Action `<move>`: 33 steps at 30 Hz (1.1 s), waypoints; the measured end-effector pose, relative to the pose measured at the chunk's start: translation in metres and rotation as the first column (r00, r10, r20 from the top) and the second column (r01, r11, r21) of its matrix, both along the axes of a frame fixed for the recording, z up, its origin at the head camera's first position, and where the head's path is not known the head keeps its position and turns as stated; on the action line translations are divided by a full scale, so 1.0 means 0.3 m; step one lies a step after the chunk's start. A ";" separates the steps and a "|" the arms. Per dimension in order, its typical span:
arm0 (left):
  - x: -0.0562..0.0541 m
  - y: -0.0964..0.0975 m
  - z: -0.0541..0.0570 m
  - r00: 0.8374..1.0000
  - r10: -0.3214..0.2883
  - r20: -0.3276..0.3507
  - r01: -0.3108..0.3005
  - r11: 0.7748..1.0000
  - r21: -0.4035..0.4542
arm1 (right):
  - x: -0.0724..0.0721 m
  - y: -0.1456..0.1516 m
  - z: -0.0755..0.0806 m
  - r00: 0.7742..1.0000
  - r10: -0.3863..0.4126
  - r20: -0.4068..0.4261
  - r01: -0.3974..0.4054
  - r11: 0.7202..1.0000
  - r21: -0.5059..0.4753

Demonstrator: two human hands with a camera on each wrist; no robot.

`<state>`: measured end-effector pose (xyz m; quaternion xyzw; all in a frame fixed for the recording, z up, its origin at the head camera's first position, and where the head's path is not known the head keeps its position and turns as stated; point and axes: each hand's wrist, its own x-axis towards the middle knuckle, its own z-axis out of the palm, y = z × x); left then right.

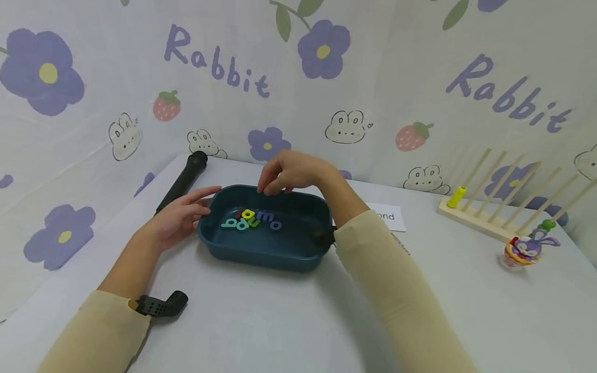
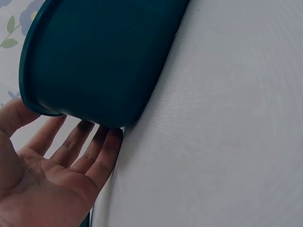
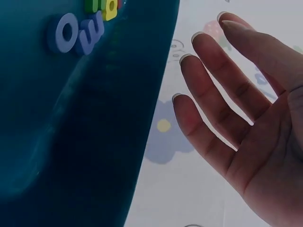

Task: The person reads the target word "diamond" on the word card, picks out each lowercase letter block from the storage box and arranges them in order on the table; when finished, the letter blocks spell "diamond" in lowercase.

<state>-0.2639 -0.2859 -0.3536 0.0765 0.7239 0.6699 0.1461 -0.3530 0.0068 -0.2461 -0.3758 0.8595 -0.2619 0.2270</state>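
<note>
A dark teal plastic bin [image 1: 263,260] holds several coloured plastic letters, among them a yellow one [image 1: 249,214], a purple m [image 1: 265,215] and a purple o [image 1: 275,225]. At the bin's left end, my left hand [image 1: 178,220] has its fingers extended against the outer wall, with the thumb by the rim in the left wrist view. Above the far rim hovers my right hand [image 1: 294,171]. Its fingers are loosely bent and hold nothing in the right wrist view, where the purple o [image 3: 65,33] lies inside the bin.
A white card [image 1: 391,216] with print lies right of the bin, partly behind my right forearm. Farther right stand a wooden rack with upright rods [image 1: 480,220] and a small rabbit-topped cup [image 1: 522,254]. A black rod-shaped object [image 1: 184,181] lies behind my left hand.
</note>
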 end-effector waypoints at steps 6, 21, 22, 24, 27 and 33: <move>0.004 0.012 0.000 1.000 -0.002 0.003 0.002 1.000 0.003 | -0.005 -0.024 -0.014 1.000 0.008 0.012 -0.007 0.999 -0.044; 0.001 0.015 -0.002 1.000 -0.014 0.017 0.013 0.999 0.031 | -0.018 -0.058 -0.067 1.000 -0.011 0.003 0.011 0.999 0.036; 0.001 0.018 -0.002 1.000 -0.013 0.017 0.013 0.999 0.031 | -0.015 -0.059 -0.068 1.000 -0.012 0.002 0.011 0.999 0.041; 0.001 0.022 -0.001 1.000 -0.013 0.016 0.012 1.000 0.028 | -0.012 -0.061 -0.074 1.000 -0.009 0.007 0.008 0.999 0.053; 0.002 0.023 0.001 1.000 -0.018 0.005 0.018 0.999 0.026 | -0.006 -0.067 -0.088 1.000 0.006 0.028 -0.007 0.999 0.049; 0.004 0.009 0.000 0.999 -0.031 -0.009 0.031 0.999 0.008 | 0.001 -0.087 -0.125 0.992 0.050 0.119 -0.054 0.998 0.026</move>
